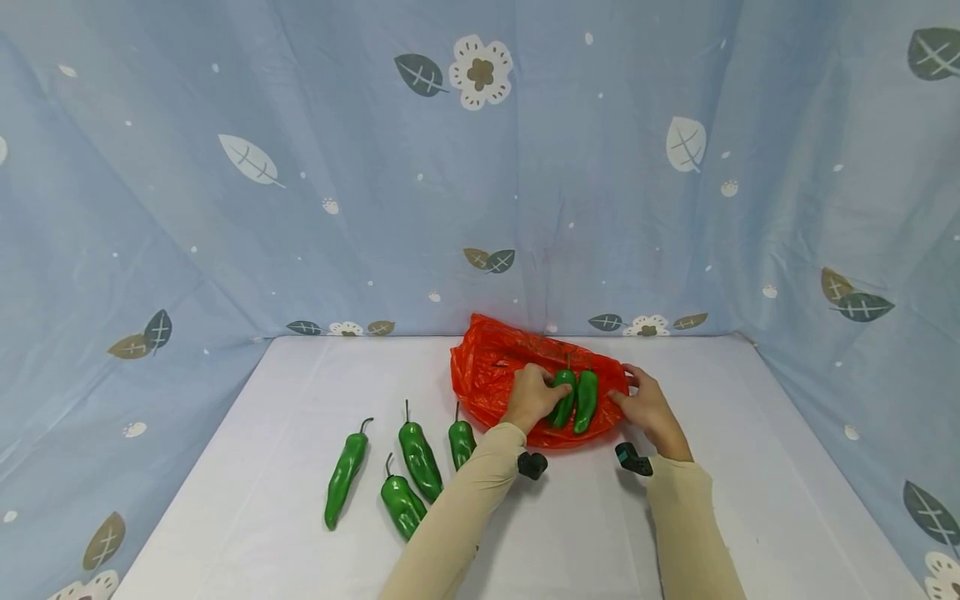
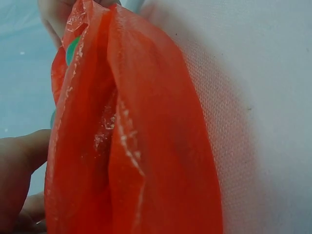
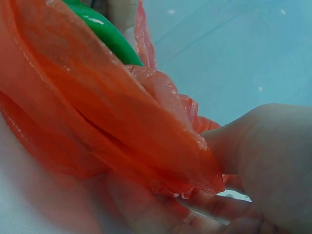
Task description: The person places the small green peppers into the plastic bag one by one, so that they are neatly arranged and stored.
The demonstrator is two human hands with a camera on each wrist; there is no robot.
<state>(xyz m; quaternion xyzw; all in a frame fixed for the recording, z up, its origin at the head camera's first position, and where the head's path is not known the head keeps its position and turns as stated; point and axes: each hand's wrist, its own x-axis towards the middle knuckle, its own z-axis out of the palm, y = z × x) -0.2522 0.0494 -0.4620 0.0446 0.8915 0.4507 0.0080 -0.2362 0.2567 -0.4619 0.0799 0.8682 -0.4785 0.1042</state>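
Observation:
A red plastic bag [image 1: 483, 379] lies at the back of the table, its mouth facing me. Two green chili peppers are at it: my left hand [image 1: 529, 402] grips the left pepper [image 1: 564, 410] with the thumb across its side, and the right pepper [image 1: 587, 402] lies beside it against the red plastic. At the bag's right edge, my right hand [image 1: 649, 410] pinches the plastic between thumb and fingers; the right wrist view shows fingers [image 3: 209, 204] beneath the film. Seen from the left wrist, the bag's folded rim [image 2: 131, 141] hides most of the peppers.
Several more green peppers lie on the white table to the left: a slim one [image 1: 347, 477], two plumper ones [image 1: 422, 460] [image 1: 402, 504] and one [image 1: 462, 442] partly behind my left sleeve [image 1: 457, 517]. A blue patterned curtain [image 1: 360, 208] hangs behind the table.

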